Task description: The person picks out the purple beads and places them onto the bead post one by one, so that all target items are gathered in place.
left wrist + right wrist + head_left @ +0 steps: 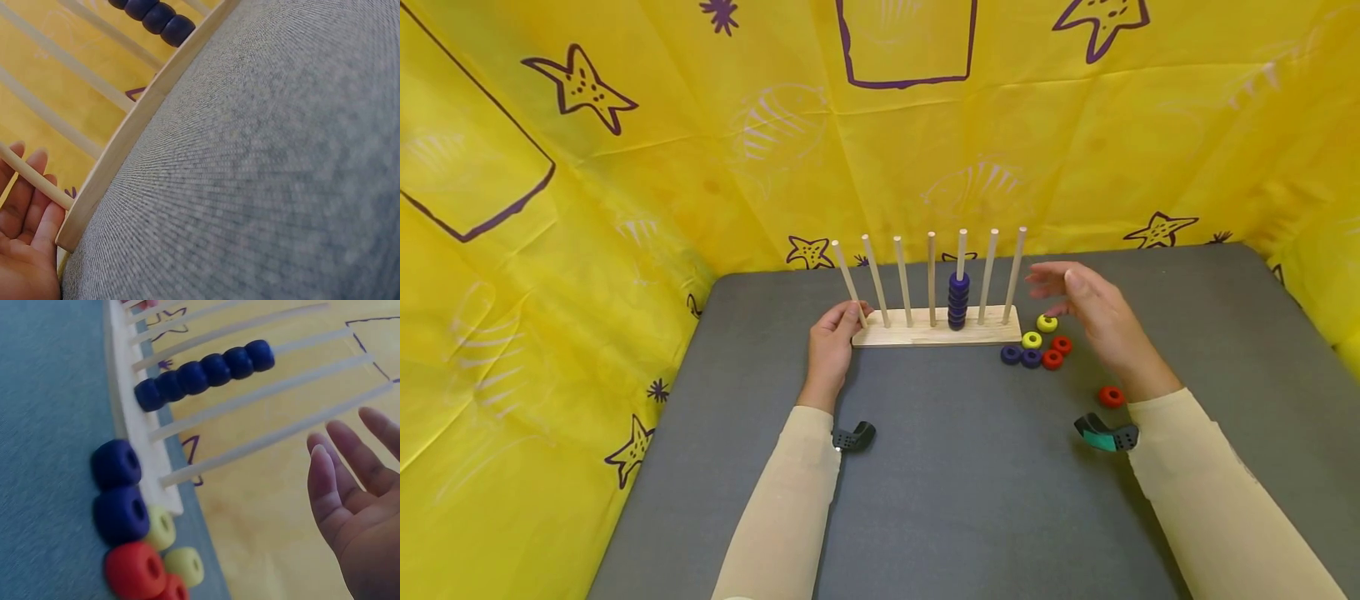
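A wooden peg rack [895, 335] stands upright on the grey table. Several dark blue rings [958, 302] are stacked on its fifth peg from the left; the other pegs are bare. My left hand [833, 342] holds the rack's left end, thumb in front and fingers reaching behind the end peg [37, 178]. To the right of the rack my right hand [1093, 317] is raised, its fingers relaxed and nothing in them. Below it lie loose rings: two blue rings [119, 515], two yellow rings [1032, 340] and red rings [1052, 359] close together near the base's right end.
One more red ring [1112, 397] lies apart, nearer my right wrist. A yellow cloth [880, 142] with sea-creature drawings hangs behind and beside the grey table [940, 483]. Dark wrist devices [854, 437] stick out from both sleeves.
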`<state>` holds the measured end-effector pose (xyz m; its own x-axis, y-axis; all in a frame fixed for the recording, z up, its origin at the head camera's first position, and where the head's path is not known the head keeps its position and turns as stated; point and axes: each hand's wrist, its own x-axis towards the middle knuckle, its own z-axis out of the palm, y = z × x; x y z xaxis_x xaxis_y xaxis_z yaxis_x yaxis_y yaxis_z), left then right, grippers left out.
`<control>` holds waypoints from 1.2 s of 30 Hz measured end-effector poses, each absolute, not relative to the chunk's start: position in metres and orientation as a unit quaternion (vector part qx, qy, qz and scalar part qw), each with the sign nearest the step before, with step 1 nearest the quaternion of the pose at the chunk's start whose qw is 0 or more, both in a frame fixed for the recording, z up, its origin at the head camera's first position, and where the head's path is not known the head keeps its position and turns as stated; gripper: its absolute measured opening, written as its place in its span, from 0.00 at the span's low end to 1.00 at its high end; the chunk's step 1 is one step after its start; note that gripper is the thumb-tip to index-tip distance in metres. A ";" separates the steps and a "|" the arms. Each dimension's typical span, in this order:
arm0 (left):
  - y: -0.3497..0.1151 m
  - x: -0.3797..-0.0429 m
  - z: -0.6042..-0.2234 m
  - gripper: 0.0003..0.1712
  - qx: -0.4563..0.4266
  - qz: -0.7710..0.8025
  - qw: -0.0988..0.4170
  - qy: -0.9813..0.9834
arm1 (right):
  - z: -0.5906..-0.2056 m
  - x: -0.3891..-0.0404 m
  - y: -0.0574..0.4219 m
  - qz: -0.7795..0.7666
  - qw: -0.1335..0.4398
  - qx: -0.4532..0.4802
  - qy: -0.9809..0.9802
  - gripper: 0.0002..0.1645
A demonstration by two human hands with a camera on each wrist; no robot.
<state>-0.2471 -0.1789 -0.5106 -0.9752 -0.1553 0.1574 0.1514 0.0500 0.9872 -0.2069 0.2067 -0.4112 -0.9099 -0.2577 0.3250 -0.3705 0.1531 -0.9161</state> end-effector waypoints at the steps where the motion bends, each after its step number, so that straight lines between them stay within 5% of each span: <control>1: -0.179 -0.247 -0.511 0.22 0.001 -0.690 0.111 -0.716 | -0.413 -0.206 0.208 0.614 0.047 0.208 -0.760 0.29; 36: -0.178 -0.248 -0.511 0.24 -0.003 -0.698 0.113 -0.707 | -0.487 -0.184 0.219 0.553 0.003 0.161 -0.818 0.20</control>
<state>-0.2484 -0.1780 -0.5109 -0.9746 -0.1539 0.1629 0.1611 0.0243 0.9866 -0.1839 0.2195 -0.4869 -0.9480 -0.2601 0.1836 -0.2674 0.3372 -0.9027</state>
